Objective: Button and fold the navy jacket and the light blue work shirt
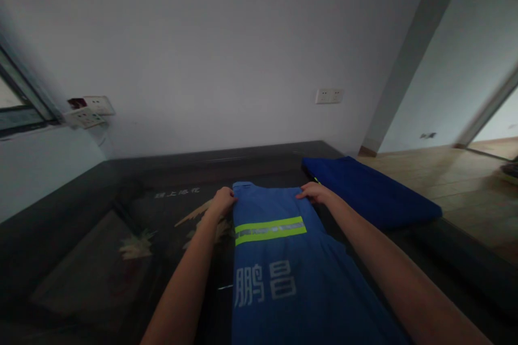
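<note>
A blue work jacket [283, 259] with a yellow-and-silver reflective stripe and pale printed characters lies spread on the dark table, reaching toward me past the lower frame edge. My left hand [223, 200] grips its far left corner, beside a small folded bit of cloth. At the far right corner, my right hand [315, 193] pinches the edge between thumb and fingers. The far edge runs nearly straight between both hands. Part of the jacket's right side is hidden under my right forearm.
A darker blue folded garment [368, 191] lies on the table's right side. The glossy dark table [162, 172] bears a printed design and stands against a white wall with a socket plate [329, 96]. A power strip [84, 117] hangs at left. Wooden floor [429, 172] lies beyond, right.
</note>
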`<action>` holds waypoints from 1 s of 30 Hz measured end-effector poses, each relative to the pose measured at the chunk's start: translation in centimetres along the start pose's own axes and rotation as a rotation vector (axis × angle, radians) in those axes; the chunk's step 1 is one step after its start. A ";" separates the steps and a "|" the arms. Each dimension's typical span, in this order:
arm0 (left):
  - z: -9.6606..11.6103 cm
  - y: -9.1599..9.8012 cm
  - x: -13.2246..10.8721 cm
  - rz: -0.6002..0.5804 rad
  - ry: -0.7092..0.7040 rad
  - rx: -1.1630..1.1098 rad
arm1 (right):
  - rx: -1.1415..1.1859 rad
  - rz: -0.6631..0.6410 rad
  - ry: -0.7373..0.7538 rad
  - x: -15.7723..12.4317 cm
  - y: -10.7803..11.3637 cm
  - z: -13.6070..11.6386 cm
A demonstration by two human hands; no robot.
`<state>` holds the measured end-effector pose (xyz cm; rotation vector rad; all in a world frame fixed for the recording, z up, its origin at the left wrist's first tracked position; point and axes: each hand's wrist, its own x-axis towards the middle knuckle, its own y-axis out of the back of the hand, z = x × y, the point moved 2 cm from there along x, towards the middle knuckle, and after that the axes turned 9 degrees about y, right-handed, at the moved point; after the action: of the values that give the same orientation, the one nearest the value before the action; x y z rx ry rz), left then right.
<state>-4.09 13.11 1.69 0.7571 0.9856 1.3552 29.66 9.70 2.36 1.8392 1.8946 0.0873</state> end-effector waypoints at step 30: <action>2.4 -2.2 2.4 0.442 -0.273 0.211 | -0.875 0.353 0.684 0.1 -5.9 -4.3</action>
<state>-1.11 15.53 0.40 1.3417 0.7757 1.4819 22.61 10.53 3.82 1.5383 1.4503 1.5558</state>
